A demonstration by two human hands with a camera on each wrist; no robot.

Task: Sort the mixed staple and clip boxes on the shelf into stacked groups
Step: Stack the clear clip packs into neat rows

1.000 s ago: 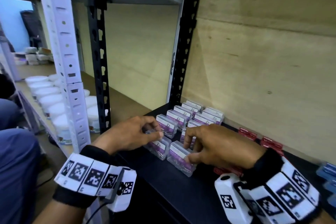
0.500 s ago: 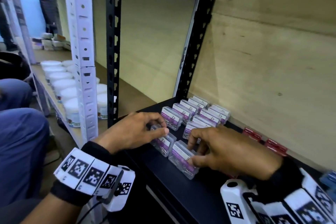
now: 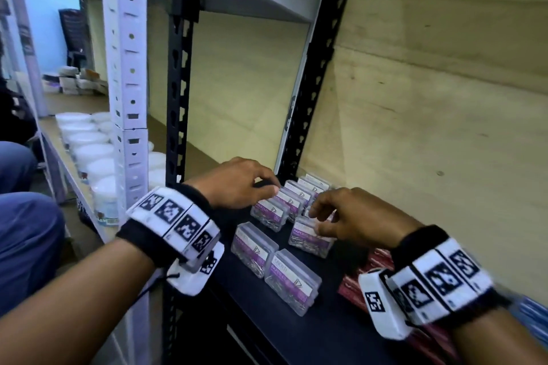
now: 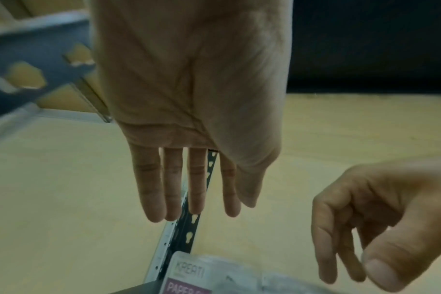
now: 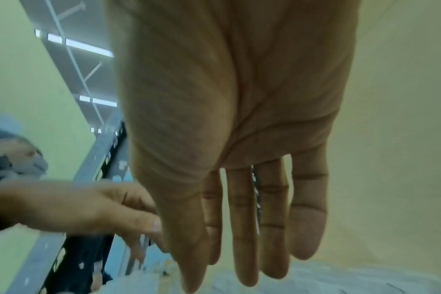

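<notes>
Several clear paper-clip boxes with purple labels stand on the black shelf (image 3: 296,335). Two of them (image 3: 255,249) (image 3: 292,281) stand free near the front edge. My left hand (image 3: 267,187) hovers with relaxed fingers over another clip box (image 3: 269,213); its fingers (image 4: 196,199) hang straight above a clip box (image 4: 189,278). My right hand (image 3: 315,218) touches the top of a further clip box (image 3: 311,238) with thumb and fingertips, and its fingers (image 5: 247,238) look extended. More clip boxes (image 3: 308,187) line up behind. Red staple boxes (image 3: 355,284) lie under my right wrist.
Black perforated uprights (image 3: 178,98) (image 3: 314,68) frame the shelf, and a wooden wall (image 3: 430,127) backs it. Blue boxes (image 3: 533,317) sit at the far right. On the neighbouring white rack (image 3: 124,68) are white tubs (image 3: 95,157). Someone's blue-trousered leg (image 3: 23,231) is at left.
Both hands have let go of the two front clip boxes and moved back along the shelf to the boxes behind them. The head view has shifted.
</notes>
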